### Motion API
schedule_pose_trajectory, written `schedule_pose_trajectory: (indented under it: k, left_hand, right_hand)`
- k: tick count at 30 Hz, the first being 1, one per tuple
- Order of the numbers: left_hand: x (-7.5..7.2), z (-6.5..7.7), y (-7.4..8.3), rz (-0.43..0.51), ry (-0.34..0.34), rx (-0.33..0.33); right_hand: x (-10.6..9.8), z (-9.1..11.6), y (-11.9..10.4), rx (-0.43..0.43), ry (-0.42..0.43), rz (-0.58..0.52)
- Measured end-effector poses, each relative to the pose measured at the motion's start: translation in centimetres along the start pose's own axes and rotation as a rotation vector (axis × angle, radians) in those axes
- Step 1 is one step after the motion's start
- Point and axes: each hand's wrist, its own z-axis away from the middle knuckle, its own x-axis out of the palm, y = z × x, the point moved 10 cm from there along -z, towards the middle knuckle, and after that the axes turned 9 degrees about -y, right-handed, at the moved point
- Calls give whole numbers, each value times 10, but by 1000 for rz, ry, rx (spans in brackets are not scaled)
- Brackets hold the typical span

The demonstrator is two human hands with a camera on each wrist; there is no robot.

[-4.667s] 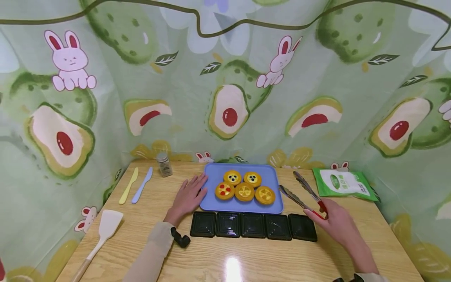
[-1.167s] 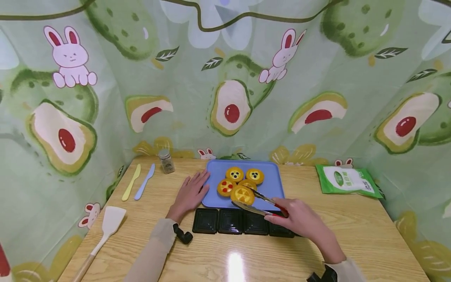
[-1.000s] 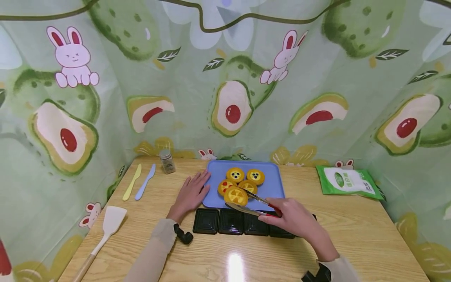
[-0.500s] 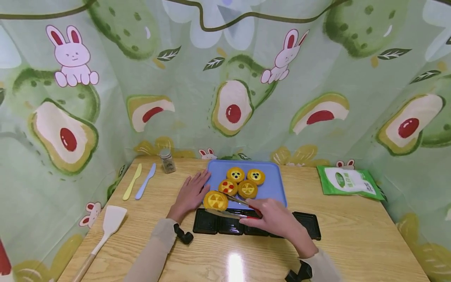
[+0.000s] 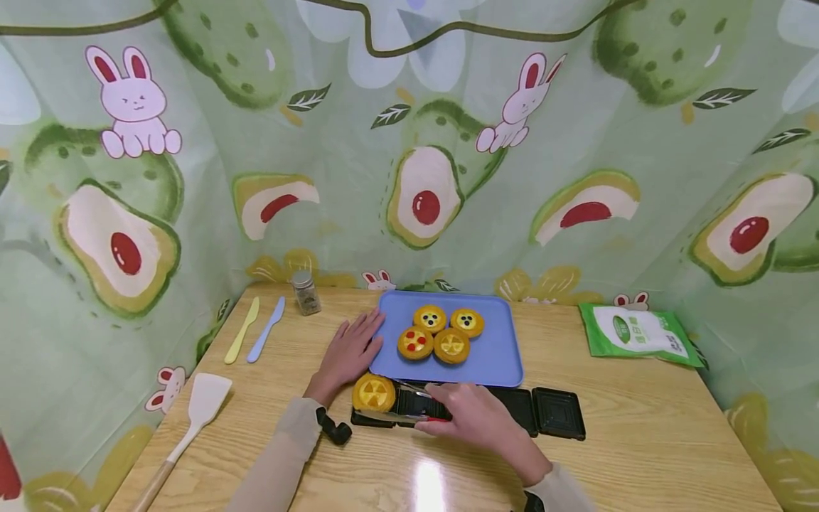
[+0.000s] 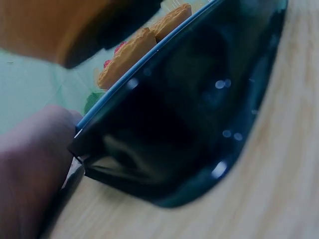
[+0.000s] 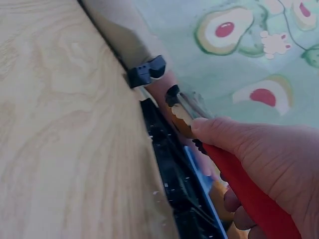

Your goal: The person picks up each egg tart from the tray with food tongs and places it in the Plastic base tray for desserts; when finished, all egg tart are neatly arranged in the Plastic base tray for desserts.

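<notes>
Tongs [image 7: 239, 179] and tart [image 5: 374, 393] have moved from the tray [image 5: 498, 345] to above the leftmost box [image 5: 373, 421]. Right hand [image 5: 476, 419] grips the tongs, tips about the tart; left hand [image 5: 349, 351] (fingers extended) rests at the tray's left edge, four other tarts [image 5: 451, 347] lying within.

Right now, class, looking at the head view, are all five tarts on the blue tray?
No, the right hand holds one tart in tongs over the leftmost black container.
</notes>
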Motion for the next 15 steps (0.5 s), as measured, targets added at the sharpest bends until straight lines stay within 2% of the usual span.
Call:
schedule_pose_trajectory:
  k: [6,15]
  left_hand:
    - [-1,0,1,0,-14,-6]
    - [-1,0,1,6,-27,-8]
  right_hand:
    - [10,-1,0,25,-13,44]
    - [12,-1,3,45,-16,57]
